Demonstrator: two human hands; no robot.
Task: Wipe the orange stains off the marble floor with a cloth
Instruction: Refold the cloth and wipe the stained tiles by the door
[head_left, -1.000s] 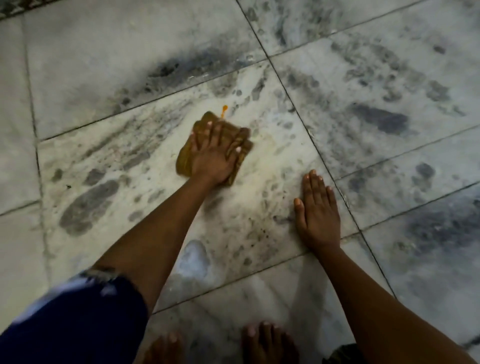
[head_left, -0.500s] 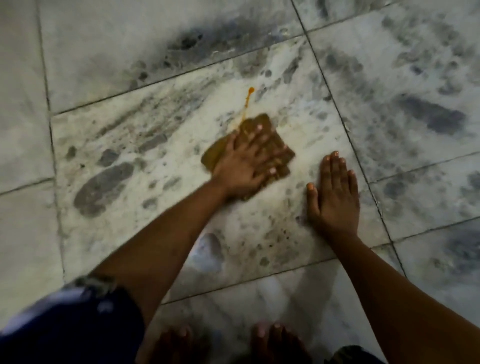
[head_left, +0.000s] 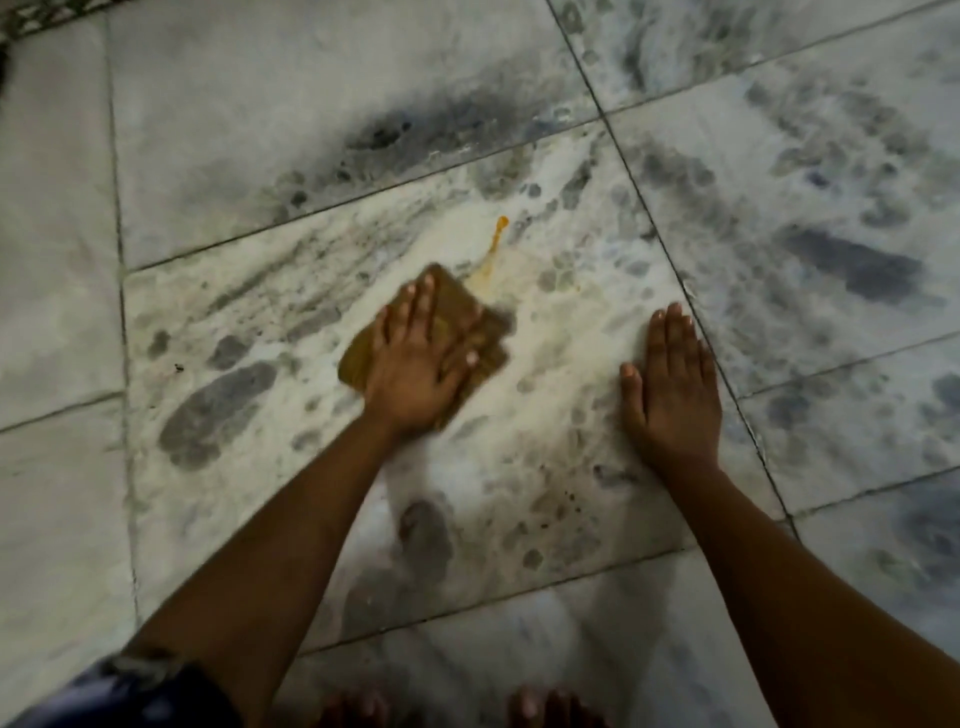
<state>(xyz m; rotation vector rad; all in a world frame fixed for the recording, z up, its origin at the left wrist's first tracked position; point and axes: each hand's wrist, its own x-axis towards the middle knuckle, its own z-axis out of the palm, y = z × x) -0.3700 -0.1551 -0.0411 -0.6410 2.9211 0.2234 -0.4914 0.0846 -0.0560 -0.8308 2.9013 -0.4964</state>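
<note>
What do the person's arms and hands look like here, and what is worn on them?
Both forearms are bare down to the wrists. The left hand and the right hand wear no gloves, and no rings or bracelets can be seen. The fingernails are short and pale. On the upper left arm sits a dark blue sleeve with a whitish pattern, blurred at the frame's edge. No sleeve shows on the right arm.

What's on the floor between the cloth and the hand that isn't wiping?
Head view: bare marble floor separates the cloth from the right hand.
</note>
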